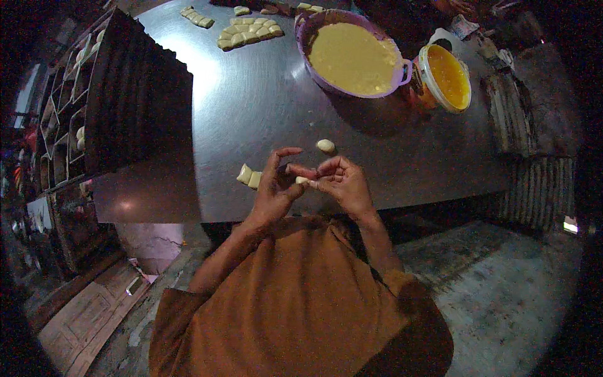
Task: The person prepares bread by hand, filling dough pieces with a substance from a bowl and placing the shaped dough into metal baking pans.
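Both hands meet over the near edge of the dark metal counter, just below the middle of the picture. The left hand stands with its palm turned toward the right, fingers spread and half raised. The right hand curls in from three o'clock, its fingertips closed on a small pale dough piece, which is pinched between the two hands where they touch. So the hands are together, the right one clamped on the dough, the left one pressing against it with the thumb.

On the counter at twelve o'clock from the hands lies a rounded dough ball, near but apart from the fingers. At nine o'clock from the left hand sit two cut dough pieces, touching each other, just beside the wrist.

Farther off, at one o'clock, stands a purple bowl filled with yellow batter. Just beside it at two o'clock is a white tub holding an orange paste. At eleven o'clock, near the far edge, rows of pale dough blocks lie close together. A dark shelf rack stands at nine o'clock, left of the counter.
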The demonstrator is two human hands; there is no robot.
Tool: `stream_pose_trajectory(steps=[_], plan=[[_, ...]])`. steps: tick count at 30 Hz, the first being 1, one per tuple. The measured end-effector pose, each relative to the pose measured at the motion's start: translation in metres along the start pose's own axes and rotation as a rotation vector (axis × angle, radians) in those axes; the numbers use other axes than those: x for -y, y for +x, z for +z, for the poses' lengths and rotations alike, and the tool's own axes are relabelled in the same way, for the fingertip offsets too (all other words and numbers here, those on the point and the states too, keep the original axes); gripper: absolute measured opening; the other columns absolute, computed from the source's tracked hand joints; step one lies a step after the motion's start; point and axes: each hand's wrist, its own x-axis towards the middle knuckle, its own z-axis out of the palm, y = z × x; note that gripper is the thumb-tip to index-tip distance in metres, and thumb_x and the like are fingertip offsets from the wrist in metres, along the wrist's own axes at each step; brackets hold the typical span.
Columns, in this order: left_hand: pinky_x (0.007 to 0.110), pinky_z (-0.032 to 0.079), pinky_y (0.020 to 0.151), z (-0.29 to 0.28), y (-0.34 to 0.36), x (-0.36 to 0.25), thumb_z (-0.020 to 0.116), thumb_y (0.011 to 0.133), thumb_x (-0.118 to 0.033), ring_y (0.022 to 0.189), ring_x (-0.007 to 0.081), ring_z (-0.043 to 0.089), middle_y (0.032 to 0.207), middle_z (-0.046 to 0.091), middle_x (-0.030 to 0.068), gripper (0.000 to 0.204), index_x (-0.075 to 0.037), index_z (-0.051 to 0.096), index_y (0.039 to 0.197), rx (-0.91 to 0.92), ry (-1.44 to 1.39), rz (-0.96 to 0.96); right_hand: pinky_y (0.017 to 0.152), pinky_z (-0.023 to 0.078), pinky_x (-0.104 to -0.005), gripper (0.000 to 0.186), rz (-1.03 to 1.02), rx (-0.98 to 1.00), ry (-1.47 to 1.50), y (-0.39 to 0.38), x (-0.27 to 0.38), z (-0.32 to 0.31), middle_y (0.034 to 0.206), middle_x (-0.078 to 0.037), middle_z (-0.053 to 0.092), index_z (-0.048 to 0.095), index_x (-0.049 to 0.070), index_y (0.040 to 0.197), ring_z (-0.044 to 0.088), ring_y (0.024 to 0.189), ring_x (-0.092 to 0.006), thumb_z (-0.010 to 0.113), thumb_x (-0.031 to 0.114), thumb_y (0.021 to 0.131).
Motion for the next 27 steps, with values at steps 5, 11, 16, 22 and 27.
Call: stream_pose_trajectory(steps=[5,11,16,22,27], plan=[[0.032,0.047,0.094,-0.004,0.017,0.018,0.059,0.076,0.012,0.107,0.0205,0.059,0.116,0.062,0.0118,0.074,-0.013,0.032,0.14,0.161,-0.218,-0.079,0.083,0.053,-0.0307,0.022,0.053,0.094,-0.069,0.002,-0.002,-0.014,0.096,-0.007,0.07,0.068,-0.001,0.101,0.065,0.092,-0.015,0.074,0.005,0.081],[0.034,0.044,0.099,-0.035,0.034,0.012,0.064,0.082,-0.001,0.112,0.0223,0.058,0.119,0.061,0.0125,0.057,-0.009,0.043,0.135,-0.19,-0.113,0.032,0.078,0.052,-0.0354,0.028,-0.436,-0.142,-0.901,0.036,-0.041,-0.031,0.093,-0.012,0.066,0.067,0.001,0.105,0.064,0.088,-0.0319,0.074,0.006,0.078],[0.035,0.047,0.096,-0.103,0.021,0.003,0.061,0.09,-0.007,0.106,0.0222,0.061,0.113,0.064,0.0115,0.026,-0.004,0.06,0.116,-0.457,0.109,0.098,0.08,0.051,-0.0397,0.022,-0.662,-0.276,-1.003,0.056,-0.091,-0.028,0.102,-0.013,0.062,0.067,0.003,0.103,0.062,0.093,-0.0333,0.069,0.004,0.081],[0.035,0.049,0.092,-0.137,-0.021,0.012,0.065,0.088,-0.01,0.109,0.0239,0.061,0.124,0.059,0.0102,0.025,-0.008,0.066,0.114,-0.32,0.844,0.147,0.085,0.052,-0.0392,0.031,-0.666,-0.455,-1.017,0.04,-0.067,0.004,0.111,-0.009,0.061,0.065,0.003,0.11,0.062,0.098,-0.0281,0.07,0.003,0.08],[0.045,0.038,0.104,-0.126,-0.022,0.051,0.073,0.076,-0.007,0.128,0.0319,0.045,0.137,0.05,0.009,0.038,-0.018,0.068,0.113,-0.311,0.95,0.149,0.086,0.052,-0.0401,0.039,-0.867,0.148,-0.731,0.048,-0.073,0.053,0.109,-0.009,0.063,0.062,0.006,0.117,0.062,0.099,-0.0289,0.07,0.003,0.079]])
